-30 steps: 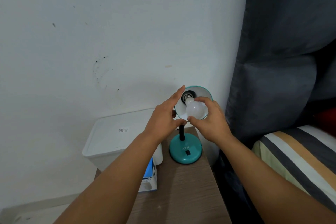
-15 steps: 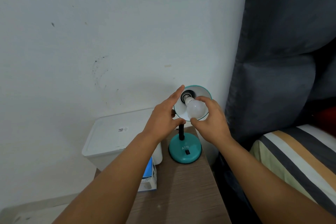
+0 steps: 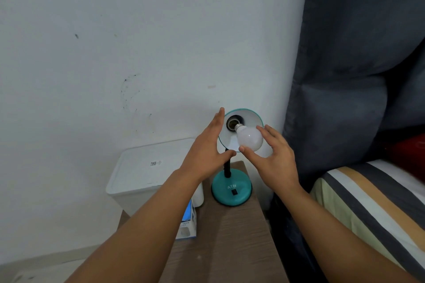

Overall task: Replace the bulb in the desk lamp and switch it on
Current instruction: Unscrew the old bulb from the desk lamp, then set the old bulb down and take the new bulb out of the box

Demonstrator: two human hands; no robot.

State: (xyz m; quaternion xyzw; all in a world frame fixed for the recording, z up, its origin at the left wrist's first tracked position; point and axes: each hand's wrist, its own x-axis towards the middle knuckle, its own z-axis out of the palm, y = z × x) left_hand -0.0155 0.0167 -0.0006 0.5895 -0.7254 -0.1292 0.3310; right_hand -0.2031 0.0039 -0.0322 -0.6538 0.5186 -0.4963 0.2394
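A teal desk lamp stands on a wooden bedside table [image 3: 232,236], its round base [image 3: 231,188] carrying a black switch [image 3: 234,192]. The shade [image 3: 249,117] faces me, white inside, with the dark socket [image 3: 232,122] showing bare. My right hand [image 3: 273,156] holds a white bulb [image 3: 250,139] by thumb and fingers, its metal screw base just in front of the socket, out of it. My left hand [image 3: 204,151] steadies the shade's left rim, thumb under the lower edge.
A blue and white bulb box [image 3: 189,223] lies on the table's left side, partly behind my left forearm. A white lidded bin [image 3: 147,167] stands left of the table against the wall. A dark padded headboard [image 3: 345,98] and a striped bed [image 3: 372,202] are on the right.
The bulb has come out of the socket: earlier its base sat inside, now it is drawn back toward me in my right hand. My left hand stays on the shade.
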